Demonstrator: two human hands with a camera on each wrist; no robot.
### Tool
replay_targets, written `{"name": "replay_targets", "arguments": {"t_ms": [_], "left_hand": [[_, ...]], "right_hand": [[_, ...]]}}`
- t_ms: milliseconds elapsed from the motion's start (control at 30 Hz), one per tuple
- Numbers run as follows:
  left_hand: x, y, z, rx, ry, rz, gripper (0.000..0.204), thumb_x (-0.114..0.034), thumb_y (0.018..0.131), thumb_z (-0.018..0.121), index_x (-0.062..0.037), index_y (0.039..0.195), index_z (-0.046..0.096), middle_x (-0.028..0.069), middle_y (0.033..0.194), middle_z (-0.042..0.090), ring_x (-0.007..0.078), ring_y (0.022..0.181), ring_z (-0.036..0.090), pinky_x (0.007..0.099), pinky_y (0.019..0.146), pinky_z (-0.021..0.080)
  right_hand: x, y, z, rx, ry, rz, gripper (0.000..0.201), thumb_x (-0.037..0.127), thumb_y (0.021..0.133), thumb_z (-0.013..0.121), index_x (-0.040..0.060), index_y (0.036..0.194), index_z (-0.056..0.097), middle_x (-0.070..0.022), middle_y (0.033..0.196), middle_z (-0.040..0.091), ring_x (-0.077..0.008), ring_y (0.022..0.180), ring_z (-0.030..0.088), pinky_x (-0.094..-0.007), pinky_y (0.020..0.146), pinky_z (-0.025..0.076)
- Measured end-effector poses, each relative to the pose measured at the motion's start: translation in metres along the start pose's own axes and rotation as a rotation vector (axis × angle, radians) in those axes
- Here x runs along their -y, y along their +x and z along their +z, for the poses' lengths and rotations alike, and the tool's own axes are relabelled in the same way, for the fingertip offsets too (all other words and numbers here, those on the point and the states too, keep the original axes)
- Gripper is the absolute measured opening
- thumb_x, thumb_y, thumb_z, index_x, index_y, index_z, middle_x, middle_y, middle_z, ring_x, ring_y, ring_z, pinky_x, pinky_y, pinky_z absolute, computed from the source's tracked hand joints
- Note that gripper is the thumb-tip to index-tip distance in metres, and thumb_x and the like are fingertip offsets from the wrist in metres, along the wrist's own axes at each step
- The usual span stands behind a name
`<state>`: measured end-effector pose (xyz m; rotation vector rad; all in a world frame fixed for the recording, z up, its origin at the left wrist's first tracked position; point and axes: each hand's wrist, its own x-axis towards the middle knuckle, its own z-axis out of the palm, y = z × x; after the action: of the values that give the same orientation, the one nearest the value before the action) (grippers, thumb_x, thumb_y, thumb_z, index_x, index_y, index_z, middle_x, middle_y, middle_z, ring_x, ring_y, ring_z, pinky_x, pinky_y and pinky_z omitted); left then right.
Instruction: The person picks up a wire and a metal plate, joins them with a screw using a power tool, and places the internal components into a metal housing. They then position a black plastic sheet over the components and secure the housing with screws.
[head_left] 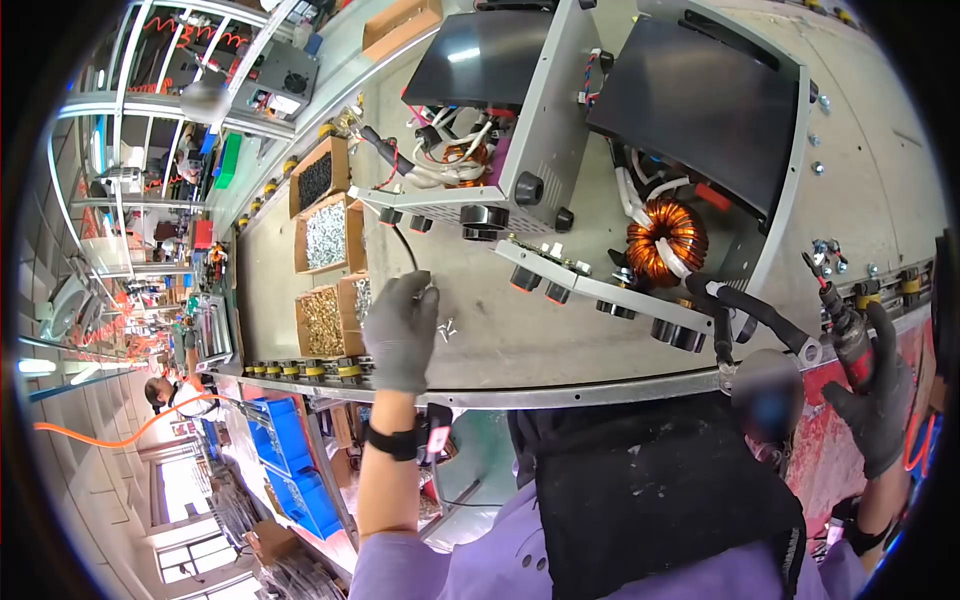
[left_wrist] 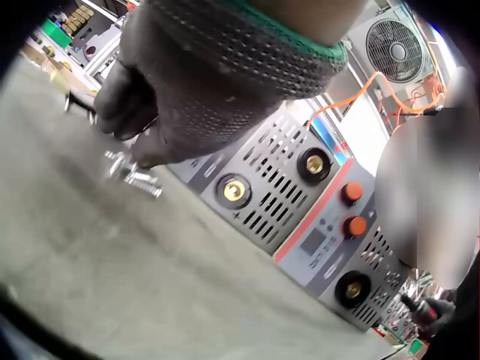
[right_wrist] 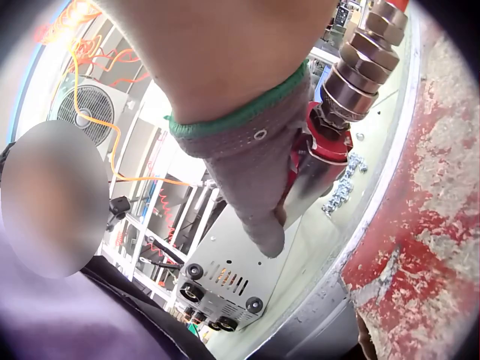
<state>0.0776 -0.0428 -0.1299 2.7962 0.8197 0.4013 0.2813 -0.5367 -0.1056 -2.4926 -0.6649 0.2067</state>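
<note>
In the head view my gloved left hand (head_left: pixel 400 335) is low over the bench, left of a few loose screws (head_left: pixel 447 328). Its curled fingers pinch at the end of a thin black cable (head_left: pixel 404 244) that runs down from the left welding machine (head_left: pixel 505 200); the grip itself is mostly hidden. The screws (left_wrist: pixel 135 176) lie just below the thumb in the left wrist view. At the right end of the bench my gloved right hand (head_left: pixel 885 410) grips a red and grey air screwdriver (head_left: pixel 850 340), its bit upward. Metal hose fittings (right_wrist: pixel 352 82) extend from the tool.
A second opened machine (head_left: pixel 705 90) with a copper coil (head_left: pixel 665 240) stands centre right, its thick black cable (head_left: pixel 760 312) reaching the bench edge. Boxes of gold screws (head_left: pixel 320 322), silver screws (head_left: pixel 325 237) and black screws (head_left: pixel 314 182) line the left. Blue bins (head_left: pixel 285 435) sit below.
</note>
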Motion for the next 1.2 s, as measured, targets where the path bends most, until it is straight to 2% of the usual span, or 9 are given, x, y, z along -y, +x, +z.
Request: {"name": "replay_targets", "arguments": {"t_ms": [233,300,400,467,533,700,1000,1100,1200], "left_hand": [[0.000,0.016,0.022,0.023,0.374,-0.030,0.018,-0.013,0.085,0.060,-0.0081,0.099,0.069,0.0116,0.090,0.066,0.0300,0.075,0.065,0.0372,0.067,0.051],[0.002,0.017,0.015,-0.002,0.011,0.001,0.016,-0.009,0.084,0.060,-0.0085,0.098,0.067,0.0142,0.092,0.065,0.0336,0.074,0.063,0.0393,0.068,0.051],[-0.055,0.029,-0.028,-0.212,-0.504,-0.055,0.008,-0.001,0.091,0.056,-0.0014,0.096,0.062,0.0026,0.087,0.060,0.0093,0.075,0.053,0.0247,0.067,0.045],[-0.105,0.042,-0.061,-0.218,-0.883,0.038,0.013,-0.006,0.093,0.053,-0.0011,0.105,0.057,0.0053,0.094,0.060,0.0092,0.080,0.053,0.0240,0.074,0.044],[-0.156,0.062,-0.079,-0.020,-1.093,0.198,0.018,-0.012,0.094,0.054,-0.0001,0.107,0.055,0.0106,0.100,0.064,0.0125,0.079,0.058,0.0254,0.073,0.047],[-0.235,0.096,-0.061,0.528,-1.594,0.081,0.028,-0.007,0.094,0.055,-0.0007,0.121,0.051,0.0125,0.098,0.064,0.0123,0.076,0.058,0.0250,0.069,0.047],[-0.267,0.101,-0.038,0.535,-1.577,0.014,0.021,-0.007,0.094,0.056,-0.0030,0.115,0.057,0.0114,0.101,0.062,0.0135,0.077,0.060,0.0255,0.070,0.048],[-0.266,0.100,-0.033,0.413,-1.291,0.239,0.018,-0.006,0.094,0.055,-0.0041,0.112,0.056,0.0115,0.103,0.061,0.0132,0.078,0.061,0.0255,0.069,0.049],[-0.273,0.100,-0.033,0.552,-1.411,0.137,0.018,-0.004,0.093,0.055,-0.0071,0.111,0.053,0.0105,0.105,0.060,0.0126,0.076,0.061,0.0251,0.067,0.050]], "right_hand": [[0.025,-0.002,0.005,0.025,-0.054,0.031,0.091,0.010,0.053,0.079,0.0051,0.136,0.044,-0.0138,0.087,0.066,-0.0306,0.072,0.065,-0.0373,0.065,0.050],[0.030,-0.002,0.002,0.033,-0.038,0.051,0.088,0.010,0.054,0.080,0.0047,0.135,0.045,-0.0139,0.086,0.066,-0.0311,0.072,0.065,-0.0373,0.065,0.050],[0.036,-0.001,0.005,-0.057,0.119,-0.034,0.085,0.012,0.054,0.082,0.0013,0.131,0.047,-0.0152,0.091,0.067,-0.0284,0.078,0.068,-0.0352,0.070,0.053],[0.048,0.009,-0.004,-0.022,0.225,-0.048,0.084,0.013,0.054,0.082,0.0007,0.130,0.048,-0.0155,0.092,0.067,-0.0279,0.080,0.068,-0.0353,0.071,0.053],[0.065,0.025,-0.007,-0.016,0.294,-0.182,0.081,0.018,0.056,0.085,-0.0003,0.127,0.050,-0.0171,0.096,0.067,-0.0283,0.082,0.069,-0.0362,0.073,0.053],[0.097,0.051,-0.013,-0.052,0.346,-0.349,0.081,0.028,0.059,0.087,0.0025,0.127,0.050,-0.0165,0.086,0.067,-0.0328,0.073,0.068,-0.0386,0.066,0.053],[0.096,0.056,-0.023,0.009,0.340,-0.194,0.078,0.034,0.065,0.085,0.0051,0.128,0.049,-0.0138,0.072,0.064,-0.0368,0.063,0.064,-0.0413,0.060,0.052],[0.090,0.062,-0.028,0.275,0.645,-0.010,0.077,0.037,0.068,0.083,0.0043,0.129,0.048,-0.0152,0.086,0.066,-0.0325,0.077,0.067,-0.0383,0.072,0.053],[0.078,0.067,-0.026,0.431,0.935,0.028,0.078,0.039,0.071,0.081,0.0035,0.131,0.048,-0.0156,0.104,0.064,-0.0276,0.096,0.064,-0.0366,0.086,0.049]]}}
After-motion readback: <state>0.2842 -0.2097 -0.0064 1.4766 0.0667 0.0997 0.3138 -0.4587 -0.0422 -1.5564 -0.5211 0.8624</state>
